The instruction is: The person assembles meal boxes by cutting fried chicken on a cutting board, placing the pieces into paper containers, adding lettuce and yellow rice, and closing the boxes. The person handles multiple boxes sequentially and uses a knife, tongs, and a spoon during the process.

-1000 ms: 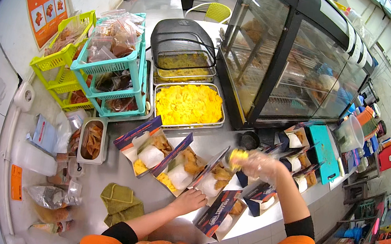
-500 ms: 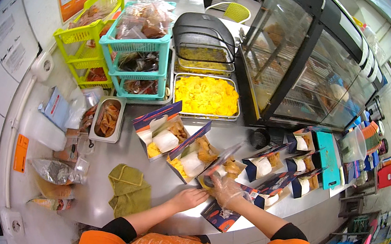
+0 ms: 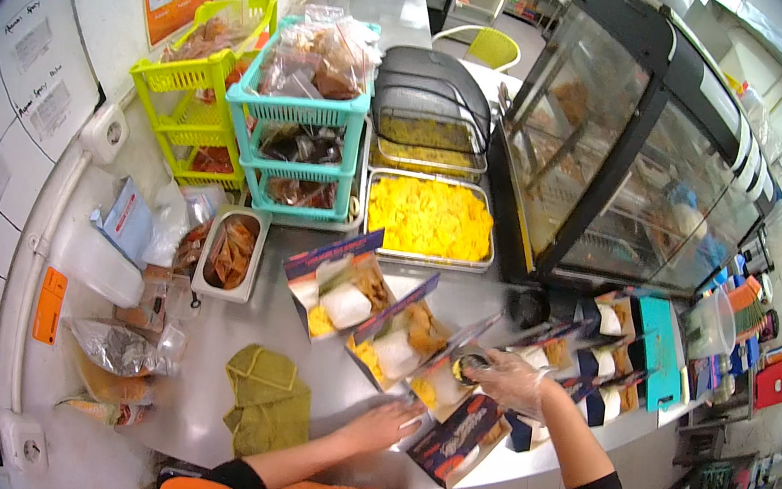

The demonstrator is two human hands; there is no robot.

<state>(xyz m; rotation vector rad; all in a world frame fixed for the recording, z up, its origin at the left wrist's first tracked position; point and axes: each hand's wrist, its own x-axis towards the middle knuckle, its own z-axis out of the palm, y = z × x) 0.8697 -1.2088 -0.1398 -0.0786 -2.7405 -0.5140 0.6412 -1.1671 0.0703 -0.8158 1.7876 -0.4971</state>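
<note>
My right hand (image 3: 509, 380), in a clear plastic glove, grips a small dark round cup (image 3: 470, 367) over an open food box with yellow egg (image 3: 427, 392) in its near corner. My bare left hand (image 3: 388, 423) rests by that box's near left edge, fingers stretched out and holding nothing visible. To the left stand two open boxes, one farther (image 3: 334, 302) and one nearer (image 3: 396, 347), with white rice, brown fried pieces and yellow egg. A dark printed box lid (image 3: 455, 436) lies between my forearms. More rice boxes (image 3: 603, 365) stand to the right.
A tray of yellow egg (image 3: 430, 218) lies behind the boxes, beside a glass display cabinet (image 3: 605, 165). Stacked turquoise baskets (image 3: 299, 150), a metal pan (image 3: 233, 253) and a green cloth (image 3: 269, 400) are on the left. A black bowl (image 3: 528, 309) and turquoise board (image 3: 657, 355) are at right.
My right hand has moved right with the cup, lifting it off the box's near side. My left hand has slid slightly, its fingers straightening. The whole view has shifted.
</note>
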